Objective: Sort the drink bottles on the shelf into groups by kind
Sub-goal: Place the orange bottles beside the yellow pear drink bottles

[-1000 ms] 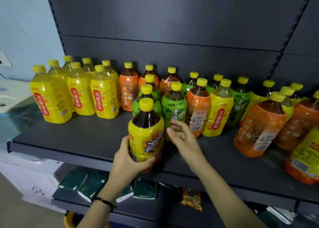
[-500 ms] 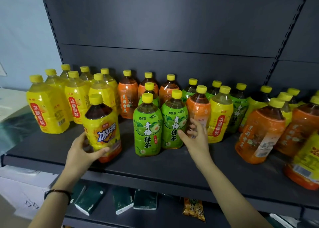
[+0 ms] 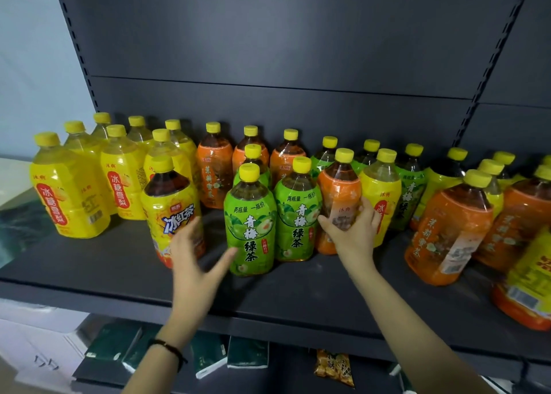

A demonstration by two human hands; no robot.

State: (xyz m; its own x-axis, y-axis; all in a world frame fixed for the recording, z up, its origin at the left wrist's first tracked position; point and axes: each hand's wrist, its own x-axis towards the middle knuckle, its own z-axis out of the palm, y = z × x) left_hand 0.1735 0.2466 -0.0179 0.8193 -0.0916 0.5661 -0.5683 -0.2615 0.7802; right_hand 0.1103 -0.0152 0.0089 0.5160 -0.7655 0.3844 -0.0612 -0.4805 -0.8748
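Note:
On the dark shelf [image 3: 119,268] several yellow pear-drink bottles [image 3: 71,197] stand grouped at the left. An iced black tea bottle [image 3: 170,211] with a yellow label stands in front of them. My left hand [image 3: 193,259] hovers open just to its right, fingers spread, holding nothing. Two green-tea bottles [image 3: 250,223] stand in the middle front. My right hand [image 3: 351,229] grips an orange-labelled tea bottle [image 3: 338,191] beside them. More orange bottles [image 3: 214,170] stand at the back.
At the right, mixed bottles crowd together: a yellow pear drink [image 3: 381,191], green ones [image 3: 410,191], a tilted orange bottle [image 3: 447,229] and an iced tea bottle [image 3: 527,277] at the frame edge. Green packs [image 3: 208,355] and a snack bag [image 3: 334,367] lie on the lower shelf.
My left hand carried the iced black tea bottle leftward, set it down by the yellow group and let go. My right hand moved from the green bottles and closed on the orange bottle.

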